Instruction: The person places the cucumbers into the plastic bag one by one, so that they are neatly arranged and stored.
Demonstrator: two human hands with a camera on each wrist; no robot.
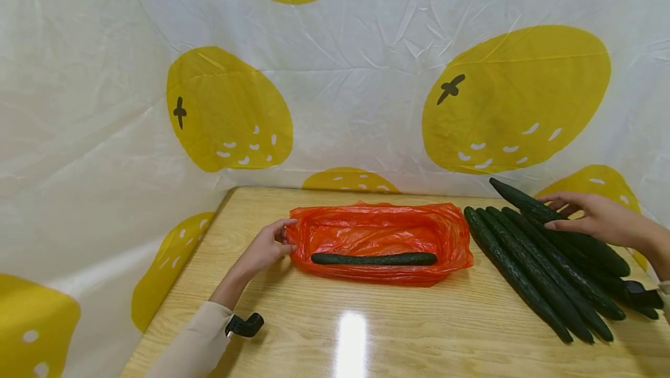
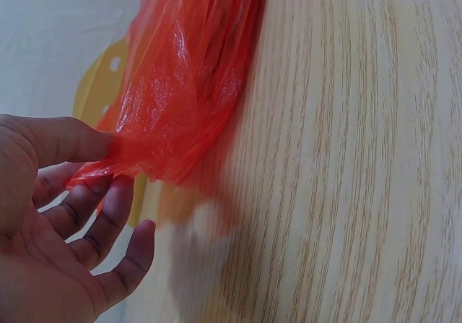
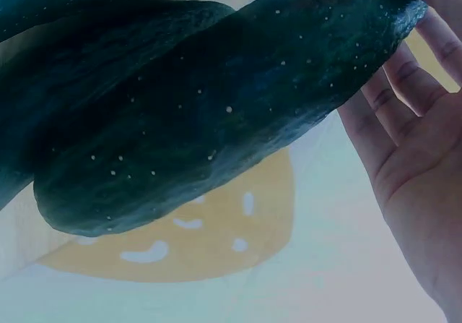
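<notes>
My left hand (image 1: 269, 245) pinches the left edge of a red plastic bag (image 1: 374, 229), its thumb and fingers on the thin film in the left wrist view. The bag lies spread open like a trough. Along its near side lies one dark green cucumber (image 1: 374, 259). Off to the right, my right hand (image 1: 591, 218) holds another cucumber (image 1: 602, 252) between thumb and fingers, its far end tilted up above several more cucumbers (image 1: 528, 276). In the right wrist view, the held cucumber (image 3: 231, 106) fills the middle, and the grip is partly cut off at the edge.
The pile of cucumbers fans across the right side of the wooden table (image 1: 293, 320), close to the bag's right end. A white curtain (image 1: 345, 116) with yellow fruit prints hangs along the table's back and left edges. Black wrist straps show on both arms.
</notes>
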